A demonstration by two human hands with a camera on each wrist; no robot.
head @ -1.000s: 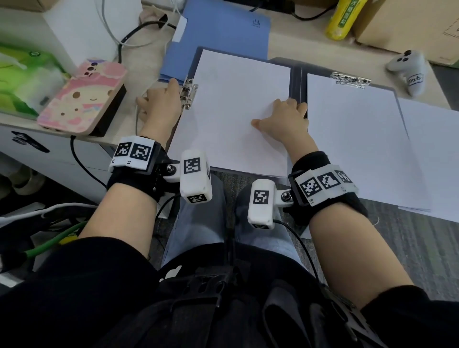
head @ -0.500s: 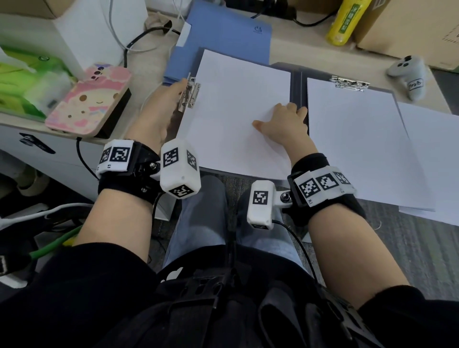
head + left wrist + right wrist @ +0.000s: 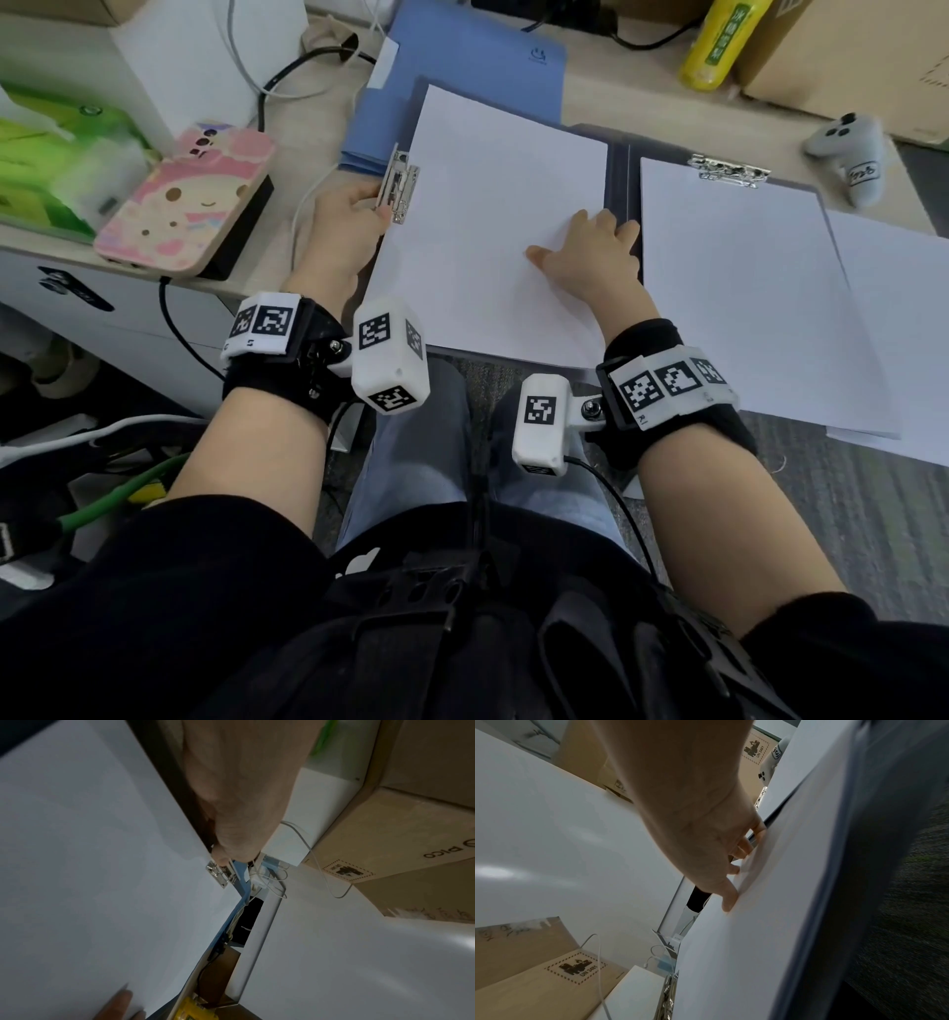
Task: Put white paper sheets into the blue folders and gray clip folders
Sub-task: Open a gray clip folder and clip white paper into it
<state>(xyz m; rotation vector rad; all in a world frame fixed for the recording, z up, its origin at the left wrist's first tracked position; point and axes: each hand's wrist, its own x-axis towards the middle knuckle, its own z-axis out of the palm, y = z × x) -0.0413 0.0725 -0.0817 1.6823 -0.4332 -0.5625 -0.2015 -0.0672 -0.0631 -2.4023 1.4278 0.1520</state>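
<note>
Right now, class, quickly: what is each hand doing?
Left hand: pinches the metal clip of the gray clip folder.
Right hand: open, fingers flat, pressing the white paper sheet.

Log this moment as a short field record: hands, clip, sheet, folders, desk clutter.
left hand: the left hand pinches the metal clip at the sheet's left edge
right hand: the right hand lies flat, fingers spread, on the sheet
sheet: on the open gray clip folder
second sheet: a second sheet held under the top clip
blue folder: the blue folder lies behind, partly covered
clutter: phone, yellow bottle, controller
</note>
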